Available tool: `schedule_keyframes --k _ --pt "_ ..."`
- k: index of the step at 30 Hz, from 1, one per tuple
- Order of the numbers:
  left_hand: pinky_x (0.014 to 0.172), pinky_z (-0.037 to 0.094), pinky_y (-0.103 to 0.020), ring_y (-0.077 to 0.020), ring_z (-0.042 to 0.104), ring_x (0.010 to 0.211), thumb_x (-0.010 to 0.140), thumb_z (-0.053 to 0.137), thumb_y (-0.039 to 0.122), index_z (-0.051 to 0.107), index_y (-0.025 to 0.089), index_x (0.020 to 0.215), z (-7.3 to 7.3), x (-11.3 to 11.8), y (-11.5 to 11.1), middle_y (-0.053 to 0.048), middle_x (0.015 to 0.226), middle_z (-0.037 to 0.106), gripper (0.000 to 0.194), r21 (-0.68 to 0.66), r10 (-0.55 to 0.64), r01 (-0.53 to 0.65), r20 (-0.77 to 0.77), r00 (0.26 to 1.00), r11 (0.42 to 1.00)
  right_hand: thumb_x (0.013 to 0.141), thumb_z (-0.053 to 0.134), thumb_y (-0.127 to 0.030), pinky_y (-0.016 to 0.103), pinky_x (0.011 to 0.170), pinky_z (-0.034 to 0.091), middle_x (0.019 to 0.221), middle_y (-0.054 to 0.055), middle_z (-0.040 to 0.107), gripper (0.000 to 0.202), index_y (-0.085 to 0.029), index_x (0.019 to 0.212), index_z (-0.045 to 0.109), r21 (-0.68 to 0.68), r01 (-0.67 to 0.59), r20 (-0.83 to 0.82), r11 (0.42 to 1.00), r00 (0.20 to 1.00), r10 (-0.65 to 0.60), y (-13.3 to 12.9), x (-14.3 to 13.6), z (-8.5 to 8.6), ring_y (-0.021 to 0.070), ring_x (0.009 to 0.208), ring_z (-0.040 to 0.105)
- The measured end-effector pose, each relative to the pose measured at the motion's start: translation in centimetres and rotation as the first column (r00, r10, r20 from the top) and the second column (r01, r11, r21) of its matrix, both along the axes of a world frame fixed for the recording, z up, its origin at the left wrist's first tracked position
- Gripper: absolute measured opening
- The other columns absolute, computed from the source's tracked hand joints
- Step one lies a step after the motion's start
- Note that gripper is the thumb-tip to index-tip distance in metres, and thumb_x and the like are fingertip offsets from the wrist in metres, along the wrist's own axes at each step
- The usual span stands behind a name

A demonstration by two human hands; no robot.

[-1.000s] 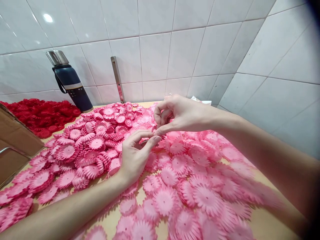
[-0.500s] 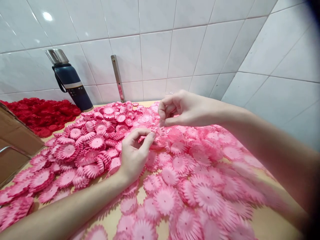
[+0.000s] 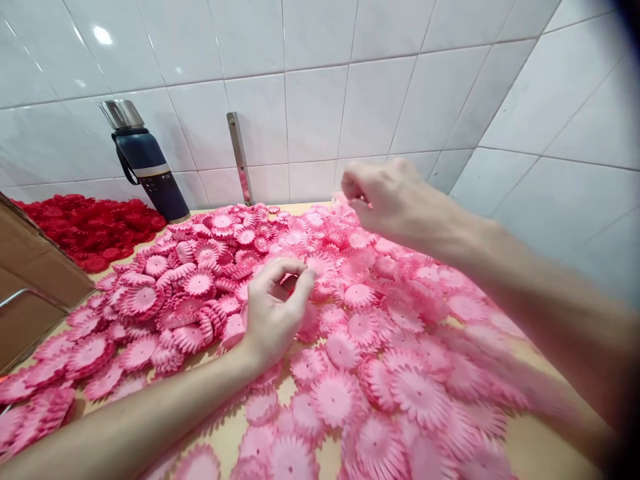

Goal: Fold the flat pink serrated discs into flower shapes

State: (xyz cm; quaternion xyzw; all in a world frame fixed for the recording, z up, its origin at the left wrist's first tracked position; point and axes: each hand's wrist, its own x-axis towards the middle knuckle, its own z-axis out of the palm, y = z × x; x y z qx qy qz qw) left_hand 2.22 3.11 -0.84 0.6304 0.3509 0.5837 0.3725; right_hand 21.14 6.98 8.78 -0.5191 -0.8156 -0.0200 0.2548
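Observation:
My left hand (image 3: 275,313) is over the middle of the pile, its thumb and forefinger brought together in a pinch. Whatever sits between those fingertips is too small to make out. Farther back and to the right, my right hand (image 3: 383,197) is raised above the far edge of the pile, blurred, with its fingers curled in. A pale pink bit shows just under its fingers, but I cannot tell if it is held. Around both hands lie many pink fringed discs, flower-like with a small centre hole; one light disc (image 3: 334,400) lies in front of the left hand.
Darker pink discs (image 3: 140,300) are heaped at left, with a red heap (image 3: 95,227) behind. A dark blue flask (image 3: 155,170) stands by the tiled wall (image 3: 320,100). A cardboard box (image 3: 35,287) is at the left edge. A metal strip (image 3: 239,157) is fixed to the wall.
My right hand has moved up, back and slightly right, away from my left hand, and its fingers have curled tighter. The left hand keeps its pinch almost in place.

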Motion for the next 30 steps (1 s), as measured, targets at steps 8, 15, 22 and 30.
schedule_keyframes --k 8,15,22,30 --pt "0.072 0.048 -0.029 -0.0152 0.058 0.076 0.085 0.061 0.027 0.065 0.017 0.081 -0.1 0.0 0.5 -0.004 0.08 0.062 0.011 -0.035 -0.002 0.002 -0.022 1.0 0.999 0.069 0.069 -0.057 0.038 0.072 0.044 0.103 0.012 0.06 0.044 -0.019 0.091 0.064 0.056 -0.081 0.122 0.995 0.99 0.074 -1.0 0.2 1.1 0.0277 0.093 0.054" --pt "0.085 0.05 -0.033 -0.0188 0.062 0.094 0.085 0.06 0.02 0.07 0.02 0.092 -0.6 -0.1 0.7 -0.005 0.096 0.068 0.012 0.05 -0.016 0.018 -0.029 0.999 0.999 0.08 0.063 -0.037 0.03 0.062 0.039 0.076 0.003 0.064 0.017 -0.021 0.079 0.067 -0.187 -0.304 0.129 0.934 0.935 0.33 -1.9 -2.4 0.4 0.0188 0.078 0.056" --pt "0.082 0.051 -0.028 -0.0164 0.064 0.093 0.086 0.06 0.016 0.073 0.021 0.096 -0.3 0.0 0.5 -0.005 0.098 0.071 0.017 0.057 -0.006 0.01 -0.067 0.998 0.998 0.077 0.056 -0.011 0.027 0.06 0.038 0.068 0.0 0.063 0.013 -0.017 0.076 0.067 -0.15 -0.357 0.103 0.922 0.922 0.374 -1.2 -1.6 0.5 0.0116 0.062 0.052" --pt "0.083 0.051 -0.029 -0.0167 0.064 0.095 0.085 0.061 0.014 0.072 0.02 0.099 -0.4 0.1 0.5 -0.006 0.101 0.071 0.019 0.038 -0.032 0.033 -0.032 0.999 0.999 0.079 0.062 -0.045 0.028 0.058 0.039 0.079 0.004 0.067 0.028 -0.018 0.084 0.069 -0.316 -0.362 0.036 0.877 0.919 0.392 -1.7 -1.9 0.7 0.0147 0.068 0.056"
